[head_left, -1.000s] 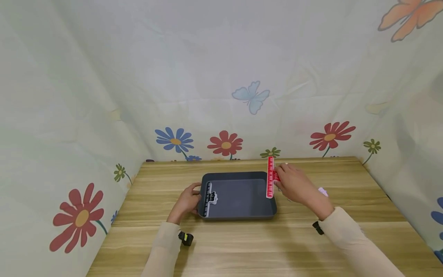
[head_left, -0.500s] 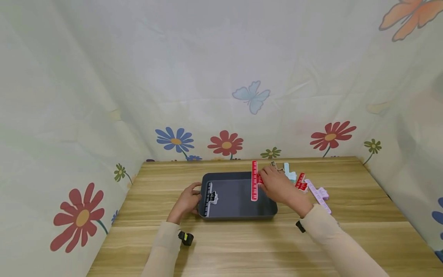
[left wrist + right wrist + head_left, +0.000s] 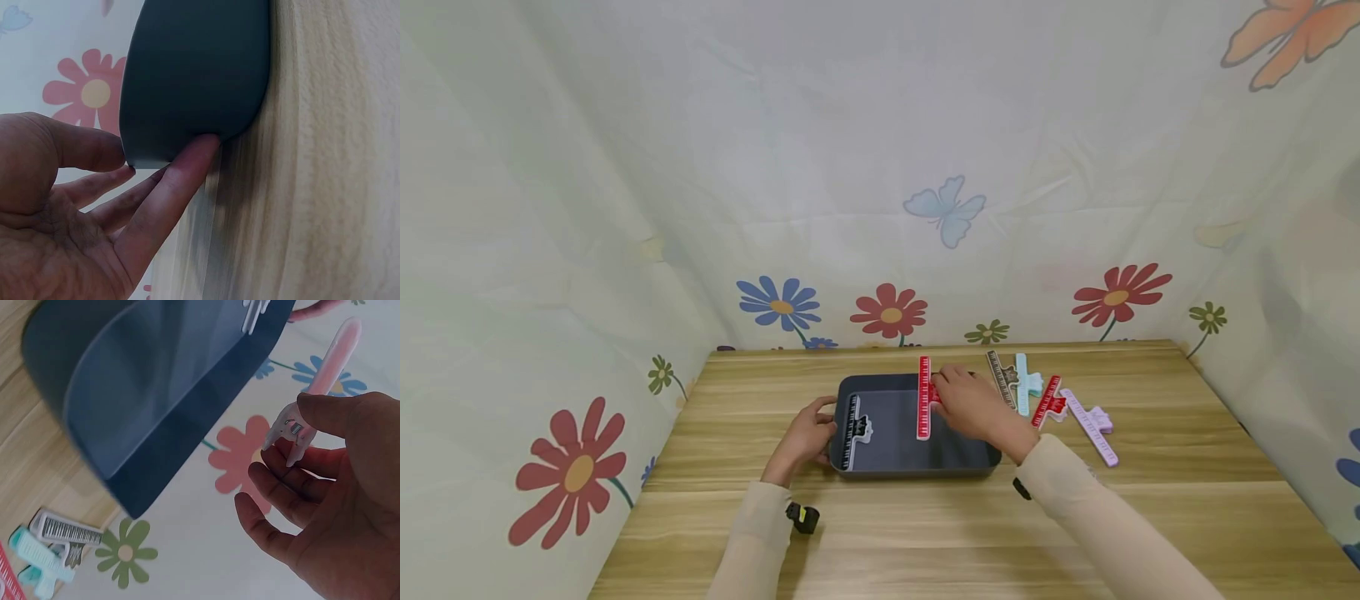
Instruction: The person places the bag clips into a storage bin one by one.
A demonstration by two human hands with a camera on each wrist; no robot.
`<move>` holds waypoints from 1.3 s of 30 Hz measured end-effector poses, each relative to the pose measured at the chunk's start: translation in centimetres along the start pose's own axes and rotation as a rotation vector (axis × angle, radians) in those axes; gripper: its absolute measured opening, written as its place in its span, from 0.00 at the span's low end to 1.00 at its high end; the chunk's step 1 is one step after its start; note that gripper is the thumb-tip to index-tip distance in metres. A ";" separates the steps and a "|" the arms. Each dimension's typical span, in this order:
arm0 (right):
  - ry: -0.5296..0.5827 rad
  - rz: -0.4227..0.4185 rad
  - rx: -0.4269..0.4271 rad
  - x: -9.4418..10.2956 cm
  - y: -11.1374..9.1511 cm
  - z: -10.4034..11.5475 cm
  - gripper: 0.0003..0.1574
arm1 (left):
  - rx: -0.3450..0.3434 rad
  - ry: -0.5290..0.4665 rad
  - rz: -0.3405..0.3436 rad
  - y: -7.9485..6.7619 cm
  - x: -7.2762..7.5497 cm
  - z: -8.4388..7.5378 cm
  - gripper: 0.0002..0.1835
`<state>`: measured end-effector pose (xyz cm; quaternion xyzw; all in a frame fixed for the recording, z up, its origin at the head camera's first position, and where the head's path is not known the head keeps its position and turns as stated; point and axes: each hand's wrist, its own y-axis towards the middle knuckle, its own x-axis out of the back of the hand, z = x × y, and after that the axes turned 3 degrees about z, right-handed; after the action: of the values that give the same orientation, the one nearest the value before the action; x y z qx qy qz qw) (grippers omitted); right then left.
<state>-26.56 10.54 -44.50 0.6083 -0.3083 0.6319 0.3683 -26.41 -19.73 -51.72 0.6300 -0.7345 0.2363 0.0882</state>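
Note:
My left hand (image 3: 807, 433) holds the left end of the dark grey tray (image 3: 887, 468). In the left wrist view the thumb is at the tray's rim and one long finger (image 3: 172, 194) reaches low on its outer wall. Over the tray's middle, my right hand (image 3: 973, 404) pinches the handle of a red clip (image 3: 924, 398) with white piano-key markings. That clip's bar stands edge-on and pinkish in the right wrist view, with the thumb against its grip. A black clip (image 3: 851, 433) with the same key pattern lies inside the tray along its left wall.
Right of the tray on the wooden table (image 3: 880, 542) lie several more clips: a brown one (image 3: 1000, 379), a light blue one (image 3: 1022, 385), another red one (image 3: 1048, 402) and a lilac one (image 3: 1090, 427). A flower-patterned curtain (image 3: 880, 167) encloses the table's back and sides.
My right hand has carried the red clip leftward from the tray's right edge to over its middle, uncovering the clips on the right. The left hand and tray stay put.

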 end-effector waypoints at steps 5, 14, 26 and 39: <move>0.014 0.037 0.008 -0.6 1.1 0.8 0.27 | 0.005 -0.016 -0.003 0.0 0.0 0.0 0.31; 0.012 0.127 -0.030 -2.0 3.2 2.1 0.29 | 0.010 -0.037 0.007 0.2 -0.1 0.1 0.31; -0.099 0.215 -0.063 -3.3 5.3 4.8 0.34 | 0.012 -0.012 -0.006 0.1 -0.2 0.0 0.31; -0.064 0.282 -0.071 -4.5 6.6 6.1 0.32 | 0.008 -0.012 0.003 -0.1 -0.1 -0.2 0.31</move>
<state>-28.83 1.45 -48.17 0.5652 -0.4243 0.6466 0.2871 -26.32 -19.58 -51.59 0.6304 -0.7352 0.2356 0.0811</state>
